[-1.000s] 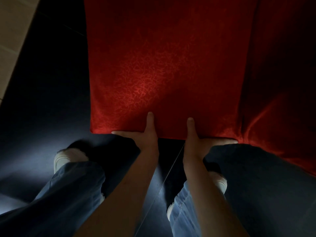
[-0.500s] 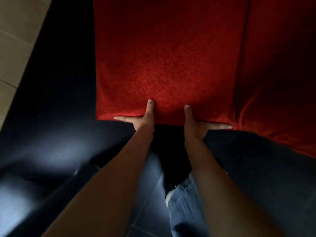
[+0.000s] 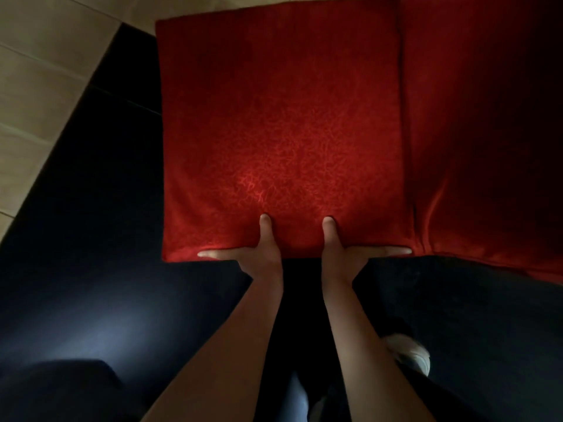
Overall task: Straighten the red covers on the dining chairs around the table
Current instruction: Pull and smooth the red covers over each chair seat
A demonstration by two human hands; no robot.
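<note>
Red patterned cover (image 3: 280, 126) lay smooth over the chair seat, its near hem pinched by the left hand (image 3: 259, 251) and, beside it, the right hand (image 3: 344, 248); uneven pulling could, I judged, drag it askew toward the neighbouring red cloth (image 3: 481, 132)

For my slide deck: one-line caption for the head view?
Both hands, left hand and right hand, grip the lower edge of a red chair cover over a dark floor.
</note>
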